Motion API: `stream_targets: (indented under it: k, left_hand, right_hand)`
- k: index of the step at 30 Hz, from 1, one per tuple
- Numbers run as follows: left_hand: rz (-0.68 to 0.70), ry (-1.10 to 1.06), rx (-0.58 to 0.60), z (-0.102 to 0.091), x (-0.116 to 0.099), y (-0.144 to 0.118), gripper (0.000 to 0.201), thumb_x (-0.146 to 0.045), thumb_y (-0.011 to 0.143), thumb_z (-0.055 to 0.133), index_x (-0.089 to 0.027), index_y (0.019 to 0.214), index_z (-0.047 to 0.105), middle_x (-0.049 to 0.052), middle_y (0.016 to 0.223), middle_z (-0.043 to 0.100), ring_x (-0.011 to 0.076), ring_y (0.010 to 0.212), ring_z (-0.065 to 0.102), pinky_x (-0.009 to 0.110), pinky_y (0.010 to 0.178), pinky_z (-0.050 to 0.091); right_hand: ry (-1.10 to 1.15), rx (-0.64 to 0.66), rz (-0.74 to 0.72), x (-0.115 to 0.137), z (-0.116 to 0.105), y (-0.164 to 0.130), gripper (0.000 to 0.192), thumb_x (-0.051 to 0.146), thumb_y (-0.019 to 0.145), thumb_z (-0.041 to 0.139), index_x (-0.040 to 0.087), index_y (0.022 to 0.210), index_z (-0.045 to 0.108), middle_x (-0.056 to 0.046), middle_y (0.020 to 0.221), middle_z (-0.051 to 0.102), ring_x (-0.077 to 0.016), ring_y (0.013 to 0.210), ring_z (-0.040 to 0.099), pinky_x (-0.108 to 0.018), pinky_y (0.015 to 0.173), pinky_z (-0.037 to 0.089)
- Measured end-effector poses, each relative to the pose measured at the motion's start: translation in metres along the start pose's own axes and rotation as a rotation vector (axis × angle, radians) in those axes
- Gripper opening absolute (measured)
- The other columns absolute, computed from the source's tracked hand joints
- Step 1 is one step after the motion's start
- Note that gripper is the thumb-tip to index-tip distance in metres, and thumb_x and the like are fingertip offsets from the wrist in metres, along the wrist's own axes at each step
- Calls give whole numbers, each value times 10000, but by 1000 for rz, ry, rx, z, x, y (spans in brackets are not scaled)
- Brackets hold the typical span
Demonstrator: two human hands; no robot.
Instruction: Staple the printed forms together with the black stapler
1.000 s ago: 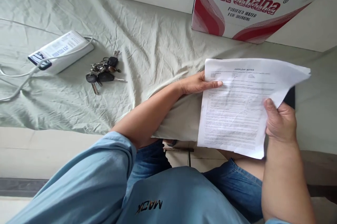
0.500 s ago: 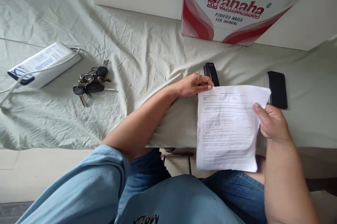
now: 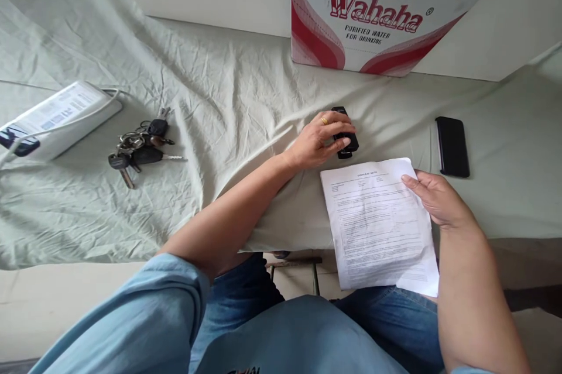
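My left hand (image 3: 317,139), with a gold ring on one finger, lies over a black stapler (image 3: 353,141) on the cloth. Its fingers and thumb curl round the stapler's sides and hide part of it. In my right hand (image 3: 444,201) is a printed paper (image 3: 377,227), pinched at its upper right edge with the thumb on top. More than one sheet seems to be stacked there. The paper's lower part hangs past the table's front edge, above my lap.
A black phone (image 3: 453,147) lies to the right. Behind stands a Wahaha water carton (image 3: 373,23). On the left are a bunch of keys (image 3: 143,143) and a white box-like device (image 3: 65,119) with a cable. A wrinkled pale green cloth (image 3: 237,105) covers the table.
My left hand has let go of the paper's upper left corner and moved onto the stapler. My right hand still holds the paper, which has come slightly lower and tilted.
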State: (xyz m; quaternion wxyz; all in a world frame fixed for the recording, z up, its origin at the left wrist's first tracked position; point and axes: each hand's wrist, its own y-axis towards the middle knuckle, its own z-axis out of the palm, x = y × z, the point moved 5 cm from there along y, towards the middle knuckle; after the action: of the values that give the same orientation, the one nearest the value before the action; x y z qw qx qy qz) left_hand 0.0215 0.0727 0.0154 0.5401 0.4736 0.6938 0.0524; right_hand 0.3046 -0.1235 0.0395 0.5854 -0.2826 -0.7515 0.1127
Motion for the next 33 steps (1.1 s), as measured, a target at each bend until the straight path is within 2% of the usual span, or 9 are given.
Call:
stream_targets:
  k: [2, 6, 12, 15, 19, 22, 25, 28, 33]
  left_hand:
    - [44, -42, 50, 2, 5, -1, 553, -657, 1262, 553, -254, 1378, 914, 172, 1559, 870, 340, 1584, 775, 577, 1406, 589]
    - [33, -128, 37, -2, 10, -3, 469, -579, 1258, 629, -240, 1396, 922, 168, 1561, 889, 322, 1605, 790, 556, 1446, 591]
    - [-22, -135, 61, -4, 7, -4, 466, -616, 1206, 721, -239, 1376, 936, 170, 1599, 878, 347, 1655, 761, 600, 1475, 570]
    - [-49, -149, 82, -4, 6, -5, 475, -646, 1156, 787, -244, 1363, 934, 166, 1612, 874, 363, 1686, 735, 621, 1475, 563]
    - [-75, -153, 103, -5, 6, -4, 468, -647, 1153, 780, -255, 1365, 921, 163, 1613, 870, 360, 1696, 720, 631, 1489, 537]
    - [-48, -137, 145, -4, 7, -5, 504, -645, 1085, 859, -262, 1410, 900, 173, 1658, 836, 394, 1711, 693, 648, 1493, 522]
    - [-10, -77, 190, -2, 9, -6, 511, -476, 999, 920, -285, 1471, 869, 163, 1739, 775, 425, 1733, 654, 659, 1494, 513]
    - [-4, -19, 205, 1, 12, -7, 536, -259, 958, 829, -302, 1492, 847, 135, 1772, 751, 401, 1749, 641, 641, 1504, 504]
    - [7, -35, 188, 0, 14, -8, 573, -190, 952, 769, -291, 1511, 847, 118, 1756, 785, 382, 1764, 650, 663, 1536, 473]
  right_hand:
    - [-23, -34, -22, -1, 1, 6, 606, 831, 736, 1063, 296, 857, 806, -34, 822, 866, -261, 760, 838, -408, 790, 743]
    - [-120, -148, -102, -2, -4, 18, 514, 773, 869, 978, 303, 889, 770, -25, 765, 809, -285, 795, 824, -390, 697, 691]
    - [-97, -225, -166, -9, -11, 27, 502, 776, 872, 980, 321, 880, 767, 8, 701, 776, -288, 758, 805, -389, 612, 667]
    - [-67, -227, -158, -14, -14, 29, 480, 747, 864, 1002, 327, 860, 770, 13, 683, 772, -292, 726, 804, -403, 598, 674]
    - [-34, -207, -150, -17, -16, 29, 456, 705, 849, 1025, 327, 857, 770, 27, 664, 760, -273, 683, 787, -388, 573, 656]
    - [-44, -182, -101, -18, -16, 27, 475, 712, 831, 1041, 320, 842, 773, 17, 693, 783, -255, 653, 760, -384, 568, 642]
    - [-66, -160, -58, -18, -13, 25, 516, 755, 815, 1043, 308, 836, 787, 10, 734, 813, -235, 631, 739, -377, 568, 632]
    - [-53, -171, -58, -19, -13, 26, 532, 765, 807, 1049, 303, 846, 788, 7, 748, 823, -236, 641, 745, -378, 583, 633]
    - [5, -205, -44, -22, -17, 32, 476, 711, 804, 1057, 313, 886, 810, -13, 778, 841, -286, 701, 797, -432, 655, 673]
